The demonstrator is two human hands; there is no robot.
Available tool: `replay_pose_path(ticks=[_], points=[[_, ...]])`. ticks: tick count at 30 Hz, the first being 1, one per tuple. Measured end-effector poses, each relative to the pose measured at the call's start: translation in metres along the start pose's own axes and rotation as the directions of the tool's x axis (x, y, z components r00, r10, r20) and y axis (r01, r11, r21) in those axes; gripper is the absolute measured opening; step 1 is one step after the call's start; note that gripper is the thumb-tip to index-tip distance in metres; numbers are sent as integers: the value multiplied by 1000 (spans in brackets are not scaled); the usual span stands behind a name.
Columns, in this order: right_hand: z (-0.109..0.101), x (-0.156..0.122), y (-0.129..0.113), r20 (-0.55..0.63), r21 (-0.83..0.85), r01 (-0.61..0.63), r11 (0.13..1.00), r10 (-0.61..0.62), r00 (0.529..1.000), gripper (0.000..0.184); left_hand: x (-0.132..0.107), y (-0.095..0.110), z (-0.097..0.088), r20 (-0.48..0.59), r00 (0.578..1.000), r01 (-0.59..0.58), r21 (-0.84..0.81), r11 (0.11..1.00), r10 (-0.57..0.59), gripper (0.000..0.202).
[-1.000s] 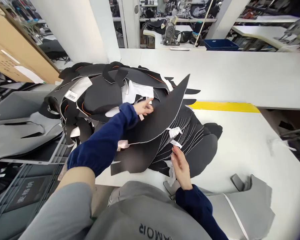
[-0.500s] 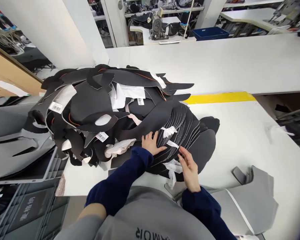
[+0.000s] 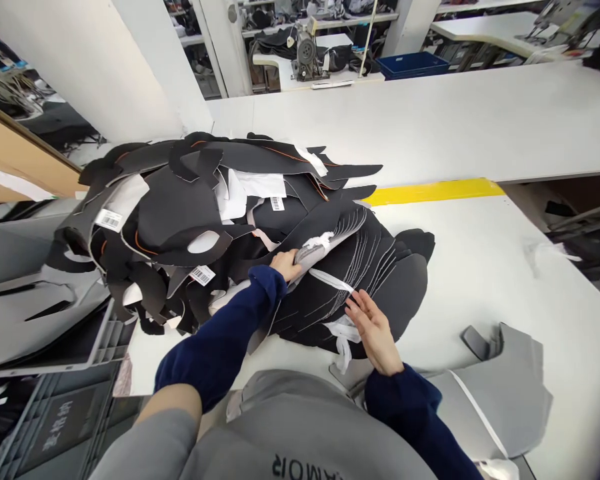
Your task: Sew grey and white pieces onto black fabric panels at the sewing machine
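Observation:
A neat stack of black cut fabric pieces (image 3: 380, 280) tied with a white strip (image 3: 330, 280) lies on the white table (image 3: 480, 280). My left hand (image 3: 286, 263) is closed on the left edge of the stack's top pieces and lifts them slightly. My right hand (image 3: 373, 327) rests on the stack's near edge by the white tie, fingers stretched out. A big loose heap of black pieces (image 3: 180, 213) with barcode labels sits just left of the stack.
A grey crate (image 3: 70, 347) with grey pieces stands at the left below the table edge. Grey cut pieces (image 3: 500, 393) lie at the near right. A yellow stripe (image 3: 430, 191) crosses the table. Sewing machines and a blue bin (image 3: 410, 65) stand far back.
A second ago my left hand held up a large black piece; it laid it down, pressed flat on the stack, and now grips and lifts the stack's left edge. My right hand stayed put.

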State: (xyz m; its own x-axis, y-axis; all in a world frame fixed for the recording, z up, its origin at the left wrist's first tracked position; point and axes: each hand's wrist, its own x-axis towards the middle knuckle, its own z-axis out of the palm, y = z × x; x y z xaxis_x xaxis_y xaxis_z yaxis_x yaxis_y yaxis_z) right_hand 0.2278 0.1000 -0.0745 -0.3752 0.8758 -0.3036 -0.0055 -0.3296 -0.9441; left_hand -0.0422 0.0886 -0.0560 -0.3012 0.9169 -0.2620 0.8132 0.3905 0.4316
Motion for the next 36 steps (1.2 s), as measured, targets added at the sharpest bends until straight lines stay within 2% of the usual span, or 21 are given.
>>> replay_pose_path(ticks=[3, 5, 8, 11, 13, 15, 16, 17, 19, 20, 21, 22, 23, 25, 28, 30, 32, 34, 36], points=[[17, 4, 4, 29, 119, -58, 991, 55, 998, 68, -6, 3, -10, -111, 994, -19, 2, 1000, 19, 54], [36, 8, 11, 116, 104, -27, 994, 14, 993, 66, -13, 10, -11, -125, 990, -70, -7, 998, 69, 59], [73, 14, 21, 270, -41, 148, 988, -132, 954, 61, -20, 21, -3, -26, 990, -142, -84, 986, 140, 60], [100, 16, 23, 380, -254, 350, 902, -240, 893, 62, -15, 25, 6, 36, 995, -92, -118, 989, 97, 76], [101, 11, 17, 464, -342, 434, 833, -252, 849, 62, -8, 24, 8, 26, 998, -48, -76, 996, 50, 91], [83, 2, 10, 513, -363, 498, 787, -278, 812, 49, 1, 21, 7, 2, 1000, -18, -31, 999, 18, 93], [68, -4, 7, 483, -370, 525, 767, -324, 814, 41, 5, 17, 5, -10, 1000, -9, -22, 1000, 9, 91], [50, -9, 5, 400, -386, 538, 750, -389, 830, 36, 8, 14, 3, -23, 1000, -3, -23, 1000, 3, 88], [10, -16, 7, 88, -423, 471, 774, -482, 872, 36, 11, 5, -2, -43, 999, -17, -46, 999, 15, 87], [-8, -18, 10, -88, -398, 387, 832, -455, 886, 40, 10, 1, -5, -50, 998, -39, -60, 997, 36, 88], [-23, -18, 15, -220, -321, 290, 901, -369, 903, 45, 9, -3, -7, -57, 996, -73, -69, 995, 69, 90], [-32, -17, 20, -292, -204, 193, 960, -248, 924, 50, 7, -5, -8, -54, 992, -117, -67, 991, 114, 89], [-37, -15, 24, -302, -78, 111, 991, -130, 944, 53, 4, -5, -10, -39, 986, -166, -49, 985, 164, 86], [-29, -7, 28, -198, 102, 26, 994, -5, 980, 55, -4, -3, -12, 38, 967, -252, 22, 968, 251, 72], [6, 6, 18, -38, 193, 41, 980, -34, 999, 52, -13, 5, -14, 176, 942, -311, 134, 941, 286, 55], [31, 17, 4, 63, 233, 14, 972, -29, 998, 50, -16, 8, -15, 193, 935, -327, 138, 935, 299, 51], [48, 28, -10, 167, 260, -46, 965, 2, 986, 47, -16, 9, -15, 168, 945, -301, 98, 949, 282, 42], [58, 40, -20, 260, 261, -96, 960, 26, 965, 45, -14, 9, -15, 136, 967, -222, 48, 974, 214, 34], [65, 51, -25, 322, 247, -119, 962, 35, 946, 47, -10, 10, -15, 123, 983, -140, 17, 990, 137, 41]])
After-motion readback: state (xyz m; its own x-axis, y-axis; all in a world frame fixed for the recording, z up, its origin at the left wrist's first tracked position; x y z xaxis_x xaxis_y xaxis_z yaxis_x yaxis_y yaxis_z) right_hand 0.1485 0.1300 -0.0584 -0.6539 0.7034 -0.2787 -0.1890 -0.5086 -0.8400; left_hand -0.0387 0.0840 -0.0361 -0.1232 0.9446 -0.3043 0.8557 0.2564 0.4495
